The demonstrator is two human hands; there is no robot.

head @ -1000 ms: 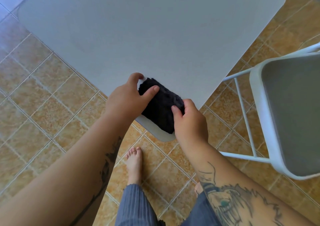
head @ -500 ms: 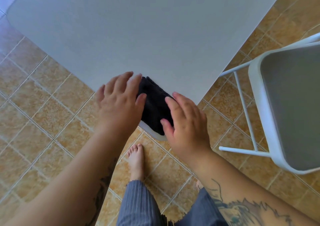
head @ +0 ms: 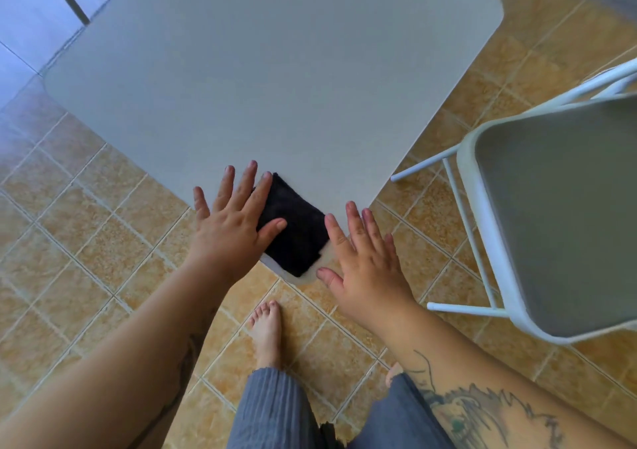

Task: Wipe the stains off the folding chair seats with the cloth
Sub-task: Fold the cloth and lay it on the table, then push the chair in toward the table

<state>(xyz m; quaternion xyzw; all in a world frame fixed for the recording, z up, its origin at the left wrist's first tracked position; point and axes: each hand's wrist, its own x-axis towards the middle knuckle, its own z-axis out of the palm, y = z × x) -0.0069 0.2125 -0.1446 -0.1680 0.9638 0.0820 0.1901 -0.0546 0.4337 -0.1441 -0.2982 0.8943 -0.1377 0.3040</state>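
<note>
Both hands lie flat with fingers spread, gripping nothing: the left hand (head: 231,228) at centre frame has its thumb and forefinger resting on the cloth (head: 293,228), while the right hand (head: 367,262) sits just beside the cloth's lower right edge, over the corner. Dark and fuzzy, the folded, roughly rectangular cloth lies on the near corner of the smooth grey tabletop (head: 275,80), its long axis running from upper left to lower right. At the right edge of the frame stands a folding chair (head: 482,228) with a white tubular frame and a grey seat (head: 565,214), apart from the tabletop. Tan square floor tiles (head: 86,242) fill the lower frame, where a bare foot (head: 267,331) and grey ribbed trousers (head: 272,410) show.
</note>
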